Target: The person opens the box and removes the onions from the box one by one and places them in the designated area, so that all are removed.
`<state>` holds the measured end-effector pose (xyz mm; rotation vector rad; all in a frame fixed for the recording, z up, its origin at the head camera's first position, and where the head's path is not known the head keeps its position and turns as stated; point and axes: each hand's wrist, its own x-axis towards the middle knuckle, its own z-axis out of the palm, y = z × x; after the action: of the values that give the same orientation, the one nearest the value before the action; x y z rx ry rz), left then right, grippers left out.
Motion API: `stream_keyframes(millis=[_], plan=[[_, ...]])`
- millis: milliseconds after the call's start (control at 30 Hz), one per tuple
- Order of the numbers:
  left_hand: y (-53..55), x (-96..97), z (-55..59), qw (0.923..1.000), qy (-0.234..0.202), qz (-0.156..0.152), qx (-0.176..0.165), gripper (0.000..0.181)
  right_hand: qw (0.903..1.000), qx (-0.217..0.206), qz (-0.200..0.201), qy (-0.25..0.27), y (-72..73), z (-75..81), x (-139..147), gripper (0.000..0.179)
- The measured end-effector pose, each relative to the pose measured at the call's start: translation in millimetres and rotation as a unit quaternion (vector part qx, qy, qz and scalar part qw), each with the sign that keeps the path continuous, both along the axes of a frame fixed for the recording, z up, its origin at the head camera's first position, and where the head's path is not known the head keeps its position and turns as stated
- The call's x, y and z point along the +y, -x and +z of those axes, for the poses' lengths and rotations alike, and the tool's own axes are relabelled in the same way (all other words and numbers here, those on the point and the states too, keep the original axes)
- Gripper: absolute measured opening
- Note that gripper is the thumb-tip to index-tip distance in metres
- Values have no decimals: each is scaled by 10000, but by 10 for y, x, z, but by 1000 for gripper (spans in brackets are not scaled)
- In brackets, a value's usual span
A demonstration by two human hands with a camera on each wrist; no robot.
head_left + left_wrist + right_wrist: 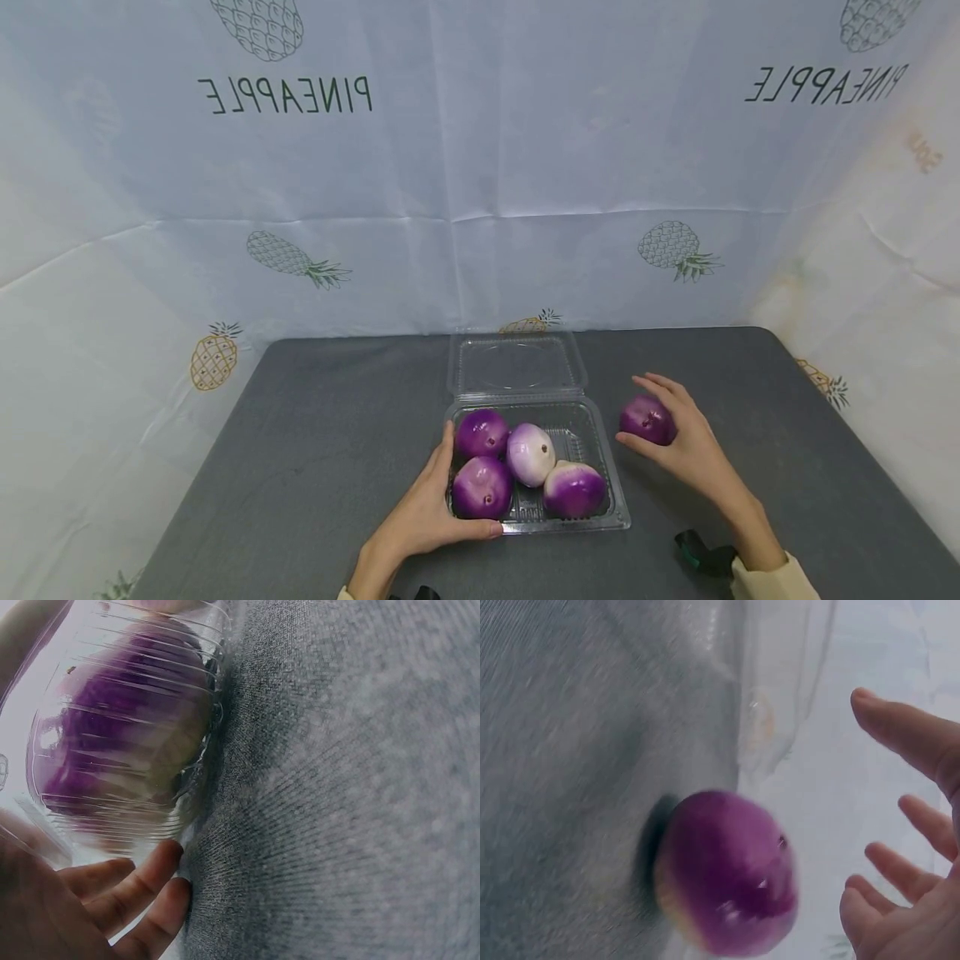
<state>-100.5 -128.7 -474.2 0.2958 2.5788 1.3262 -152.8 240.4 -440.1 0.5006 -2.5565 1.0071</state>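
Note:
A clear plastic clamshell container (570, 417) lies with its lid (517, 364) folded back. Inside are several glossy purple-and-white vegetables (530, 454), round like onions. My left hand (431, 508) holds the container's near left corner, thumb along the front rim and fingers against the left wall. In the left wrist view, its fingertips (171, 859) sit low beside the ribbed wall. Right of the container, one more purple vegetable (727, 874) stands on the table. My right hand (690, 446) is spread around it; a gap shows between fingers and vegetable in the right wrist view.
A dark grey cloth (337, 433) covers the table. White curtains (390, 167) printed with pineapples hang behind it and at both sides. A black wrist device (705, 554) shows by my right forearm.

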Motion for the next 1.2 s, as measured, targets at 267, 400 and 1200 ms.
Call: stream_keyframes(millis=[267,400,1200], plan=[[-4,3,-9,9999,-33,-34,131,149,9971,293,693,103,-73,99,-148,84],[-2,1,-16,9999,-53,-49,134,148,9941,237,1059,29,-103,107,-207,81],[-1,-4,-36,9999,-20,-76,126,147,9320,-911,3280,-1242,-142,151,-327,43]])
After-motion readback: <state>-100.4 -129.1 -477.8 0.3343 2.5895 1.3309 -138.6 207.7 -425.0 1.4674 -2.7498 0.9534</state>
